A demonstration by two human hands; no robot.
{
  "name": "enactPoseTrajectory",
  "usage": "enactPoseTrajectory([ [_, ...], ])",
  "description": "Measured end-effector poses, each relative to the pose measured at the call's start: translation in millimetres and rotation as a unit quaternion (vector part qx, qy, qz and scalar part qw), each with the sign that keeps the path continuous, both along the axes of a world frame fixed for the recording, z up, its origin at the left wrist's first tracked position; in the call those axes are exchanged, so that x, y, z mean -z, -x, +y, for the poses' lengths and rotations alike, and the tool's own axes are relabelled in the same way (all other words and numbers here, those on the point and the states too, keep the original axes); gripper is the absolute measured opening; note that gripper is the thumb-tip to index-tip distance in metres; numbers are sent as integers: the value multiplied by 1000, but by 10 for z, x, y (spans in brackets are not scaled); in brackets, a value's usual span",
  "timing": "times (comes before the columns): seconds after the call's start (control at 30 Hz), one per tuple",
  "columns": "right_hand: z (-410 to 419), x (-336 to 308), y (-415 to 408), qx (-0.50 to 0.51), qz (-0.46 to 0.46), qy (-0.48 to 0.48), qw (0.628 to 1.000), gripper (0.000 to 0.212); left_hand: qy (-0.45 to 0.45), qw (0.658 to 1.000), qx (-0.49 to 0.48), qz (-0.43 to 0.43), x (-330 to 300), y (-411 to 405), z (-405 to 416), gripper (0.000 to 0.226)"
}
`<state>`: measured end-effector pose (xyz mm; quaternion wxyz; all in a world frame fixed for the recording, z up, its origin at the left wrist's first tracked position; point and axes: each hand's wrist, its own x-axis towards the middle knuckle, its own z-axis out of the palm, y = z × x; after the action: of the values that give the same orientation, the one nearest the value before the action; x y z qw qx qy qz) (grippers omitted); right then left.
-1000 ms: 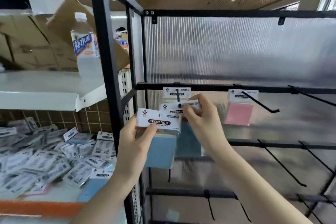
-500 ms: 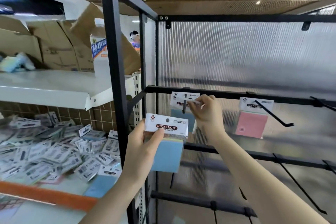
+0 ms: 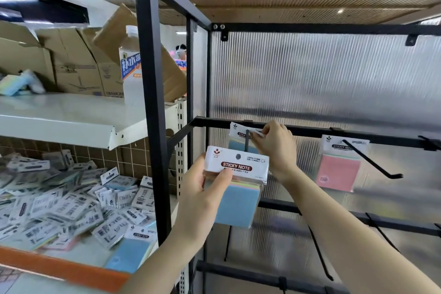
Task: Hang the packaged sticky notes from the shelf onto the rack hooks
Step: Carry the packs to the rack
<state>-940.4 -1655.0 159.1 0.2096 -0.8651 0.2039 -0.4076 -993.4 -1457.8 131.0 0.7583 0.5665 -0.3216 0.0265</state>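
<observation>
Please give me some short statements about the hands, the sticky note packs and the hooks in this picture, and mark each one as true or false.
1. The left hand holds a pack with a blue pad in front of the rack. True.
2. The right hand is empty and hangs down. False: it pinches the header of a pack on the left hook.
3. A pink pack hangs on another hook to the right. True.
4. The pack in the left hand is already on a hook. False: it is held free of any hook.
5. Many packs lie in a pile on the lower shelf to the left. True.
</observation>
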Motion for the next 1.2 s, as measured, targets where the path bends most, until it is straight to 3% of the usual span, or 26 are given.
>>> enactPoseTrajectory([
  [0.1, 27, 0, 173, -76, -107, -70, 989, 18, 5, 1000, 28, -7, -13, -10, -57, 15],
  [0.2, 103, -15, 512, -216, -199, -221, 930, 23, 5, 999, 34, 5, -14, -45, -126, 20],
  [0.27, 154, -24, 745, -343, -162, -339, 861, 41, 10, 999, 34, 22, 6, -74, -180, 20],
  [0.3, 176, -14, 837, -378, -123, -349, 849, 45, 13, 999, 33, 27, 23, -84, -209, 18],
  [0.37, 249, 8, 951, -398, -64, -286, 869, 42, 19, 1000, 18, 16, 60, -99, -261, 14],
  [0.5, 344, 24, 954, -352, -58, -158, 921, 13, 21, 999, 1, 24, 125, -141, -328, 20],
  [0.57, 344, 31, 909, -333, -64, -159, 927, 11, 1, 999, -6, 36, 153, -187, -354, 25],
  [0.73, 266, 65, 735, -244, -80, -108, 960, 16, -69, 992, -107, -1, 184, -369, -469, 6],
  [0.83, 179, 78, 595, -190, -84, -60, 976, 14, -98, 972, -205, -55, 170, -506, -565, 17],
  [0.93, 93, 91, 435, -147, -79, -20, 986, 13, -86, 966, -237, -62, 139, -650, -708, 19],
  [1.03, 32, 176, 325, -105, -74, -17, 992, 27, -94, 966, -241, -2, 116, -824, -879, 23],
  [1.2, -53, 370, 193, -77, -28, -37, 996, 61, -125, 957, -262, -26, 109, -1046, -1040, 27],
])
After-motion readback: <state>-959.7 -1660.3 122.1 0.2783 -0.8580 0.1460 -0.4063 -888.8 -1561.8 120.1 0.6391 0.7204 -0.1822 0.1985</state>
